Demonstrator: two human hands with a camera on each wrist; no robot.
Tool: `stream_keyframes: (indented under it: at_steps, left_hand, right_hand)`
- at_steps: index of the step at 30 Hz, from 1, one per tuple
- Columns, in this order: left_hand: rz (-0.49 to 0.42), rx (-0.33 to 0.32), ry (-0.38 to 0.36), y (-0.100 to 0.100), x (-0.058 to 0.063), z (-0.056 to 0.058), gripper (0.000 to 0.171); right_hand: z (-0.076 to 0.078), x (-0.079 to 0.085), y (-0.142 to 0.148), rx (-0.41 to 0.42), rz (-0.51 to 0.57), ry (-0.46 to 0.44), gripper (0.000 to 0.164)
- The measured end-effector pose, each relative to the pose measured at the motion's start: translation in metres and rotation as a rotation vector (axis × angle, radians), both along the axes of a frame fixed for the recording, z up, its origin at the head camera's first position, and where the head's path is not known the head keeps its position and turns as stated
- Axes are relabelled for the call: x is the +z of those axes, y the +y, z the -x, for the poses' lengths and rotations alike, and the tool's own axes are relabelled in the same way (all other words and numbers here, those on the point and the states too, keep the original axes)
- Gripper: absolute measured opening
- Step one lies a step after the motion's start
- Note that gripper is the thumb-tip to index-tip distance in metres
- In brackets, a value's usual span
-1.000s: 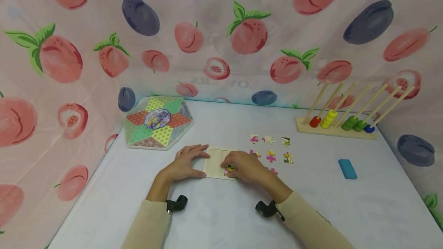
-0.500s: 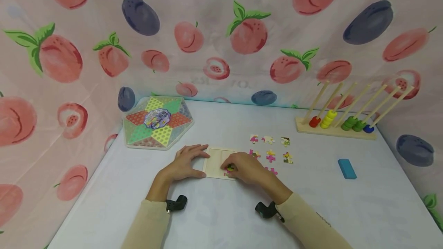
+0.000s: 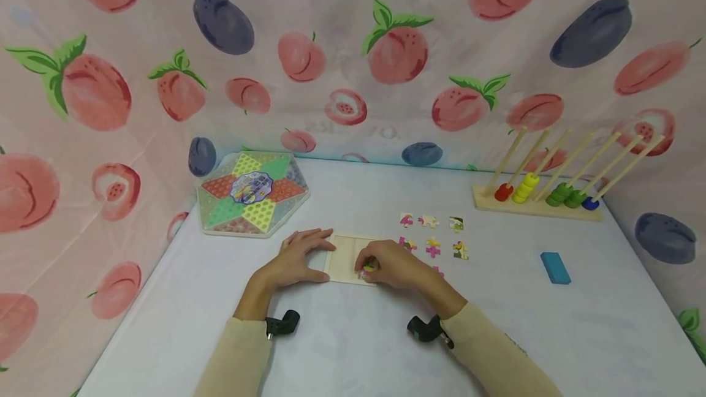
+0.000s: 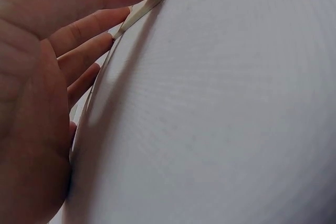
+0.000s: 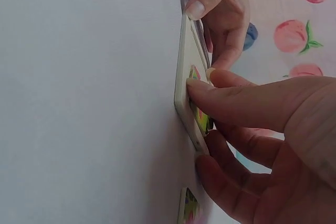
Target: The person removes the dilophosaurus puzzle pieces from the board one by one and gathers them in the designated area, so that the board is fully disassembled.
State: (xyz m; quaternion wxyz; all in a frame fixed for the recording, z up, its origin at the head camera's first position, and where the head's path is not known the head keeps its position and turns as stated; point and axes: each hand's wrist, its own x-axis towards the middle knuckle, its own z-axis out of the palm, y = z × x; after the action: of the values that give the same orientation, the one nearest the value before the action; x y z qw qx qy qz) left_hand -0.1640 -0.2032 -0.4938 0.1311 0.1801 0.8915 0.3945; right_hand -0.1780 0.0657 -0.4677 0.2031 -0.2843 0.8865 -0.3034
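Observation:
A shallow wooden puzzle tray [image 3: 343,260] lies flat on the table before me, mostly bare wood inside. My left hand [image 3: 293,261] rests at the tray's left edge, thumb at the near corner and fingers spread toward the far one. Over the right part of the tray, my right hand [image 3: 394,265] pinches a pink, green and yellow jigsaw piece [image 5: 202,115]. Its thumb lies on the piece, low over the tray, and other fingertips reach the tray's edge. The right hand hides part of the tray. Several loose jigsaw pieces [image 3: 432,248] lie in rows right of it.
A hexagonal star-patterned game board [image 3: 237,216] lies at the back left. At the back right stands a wooden counting rack [image 3: 537,207] with upright rods and colored rings. A blue block [image 3: 555,268] lies at the right. A fruit-print cloth [image 3: 331,60] hangs behind the table.
My right hand has shifted very slightly over the tray, still with the jigsaw piece. The left hand stays at the tray's edge. The head view has tilted a little.

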Motion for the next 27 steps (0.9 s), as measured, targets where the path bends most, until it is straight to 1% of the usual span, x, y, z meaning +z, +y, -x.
stream_keyframes:
  at_steps: [7,15,22,27]
  left_hand:
    - [0.0,0.003,-0.006,0.0007,0.0001,0.0013,0.054]
    - [-0.003,0.0,0.0,0.0,0.0023,-0.0009,0.053]
    - [0.003,0.002,-0.009,0.001,0.0023,-0.0009,0.054]
    - [0.003,0.008,-0.011,0.0016,0.0008,0.0,0.054]
  right_hand:
    - [0.0009,0.0026,-0.0004,-0.001,0.004,0.004,0.015]
    - [0.0012,0.003,-0.0004,0.026,0.011,0.029,0.017]
    - [0.0007,0.0007,0.0014,0.036,0.006,0.001,0.012]
    - [-0.0004,0.0008,0.0013,0.034,-0.002,0.003,0.01]
